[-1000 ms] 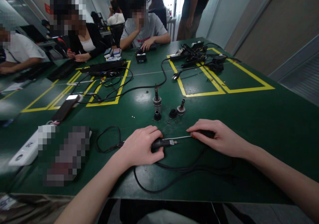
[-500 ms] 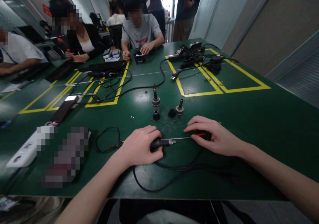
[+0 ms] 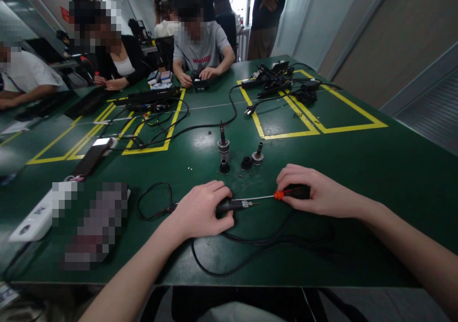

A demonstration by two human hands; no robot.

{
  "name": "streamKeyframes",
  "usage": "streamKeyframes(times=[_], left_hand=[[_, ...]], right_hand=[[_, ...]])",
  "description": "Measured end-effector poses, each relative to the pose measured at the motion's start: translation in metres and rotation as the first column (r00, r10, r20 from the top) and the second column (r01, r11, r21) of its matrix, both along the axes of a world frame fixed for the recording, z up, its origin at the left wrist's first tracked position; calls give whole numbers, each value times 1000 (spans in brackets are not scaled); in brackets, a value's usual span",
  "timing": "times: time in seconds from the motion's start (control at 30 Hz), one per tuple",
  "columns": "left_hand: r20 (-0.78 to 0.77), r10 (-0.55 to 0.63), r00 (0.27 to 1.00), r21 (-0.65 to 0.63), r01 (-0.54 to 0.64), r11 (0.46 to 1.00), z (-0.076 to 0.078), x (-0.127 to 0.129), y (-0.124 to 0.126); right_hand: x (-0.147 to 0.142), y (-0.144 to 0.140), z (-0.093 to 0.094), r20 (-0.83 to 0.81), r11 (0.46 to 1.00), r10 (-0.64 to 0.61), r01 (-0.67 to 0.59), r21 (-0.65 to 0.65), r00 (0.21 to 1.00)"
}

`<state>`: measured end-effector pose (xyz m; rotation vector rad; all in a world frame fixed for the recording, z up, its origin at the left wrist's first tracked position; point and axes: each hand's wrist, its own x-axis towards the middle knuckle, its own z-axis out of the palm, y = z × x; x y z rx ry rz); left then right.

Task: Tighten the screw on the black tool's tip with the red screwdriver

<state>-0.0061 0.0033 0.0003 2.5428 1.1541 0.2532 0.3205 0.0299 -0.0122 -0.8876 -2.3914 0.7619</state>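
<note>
Power strip [image 3: 34,213]: lower left of the frame, white, lying flat on the green table [image 3: 375,169]; a blurred patch sits just to its right.
Phone [image 3: 93,154]: left of centre, dark, resting near the yellow floor-tape lines.
Thin cable [image 3: 152,200]: loops on the table just left of the left hand and runs into the rear of the black tool.
Left hand [image 3: 200,212]: lower centre of the frame, palm down, fingers curled shut around the black tool, pressing it onto the table.
Black tool [image 3: 231,205]: lies flat, its body mostly covered by the left hand; only the front end with a short metal tip shows, pointing right.
Thick cable [image 3: 250,250]: curves along the table below both hands, toward the lower edge.
Small parts [image 3: 224,145]: centre of the frame, above the hands; two upright metal pieces with stems and two short black pieces, all standing apart from both hands.
Screwdriver [image 3: 279,195]: lies level between the hands; thin metal shaft reaches left to just beside the black tool's tip, orange collar visible, dark handle to the right.
Right hand [image 3: 315,193]: right of centre, fingers closed over the screwdriver handle, holding it low over the table.
Other people: upper left and upper centre, seated at the far table edge, hands on their own items.
</note>
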Motion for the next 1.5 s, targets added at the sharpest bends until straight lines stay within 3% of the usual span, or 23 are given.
streamKeyframes(times=[0.23, 0.63, 0.83, 1.2, 1.37, 1.5], left_hand=[[2, -4, 1000, 0, 4, 1000, -1, 1, 1], [-12, -1, 1000, 1, 1, 1000, 0, 1, 1], [-12, -1, 1000, -4, 1, 1000, 0, 0, 1], [-10, -4, 1000, -14, 4, 1000, 2, 1, 1], [-25, -2, 1000, -8, 2, 1000, 1, 1, 1], [-18, 7, 1000, -3, -7, 1000, -1, 1, 1]], right_hand=[[2, -2, -2, -16, 977, -73, 68, -200, 997], [-7, 3, -7, -27, 997, -72, 71, -42, 997], [-3, 0, -4, -62, 980, -80, 67, -187, 995], [-9, -2, -3, -62, 950, -116, 92, -299, 991], [-10, -4, -3, -142, 962, -113, 73, -262, 983], [-11, -3, -3, -96, 969, -124, 100, -225, 988]])
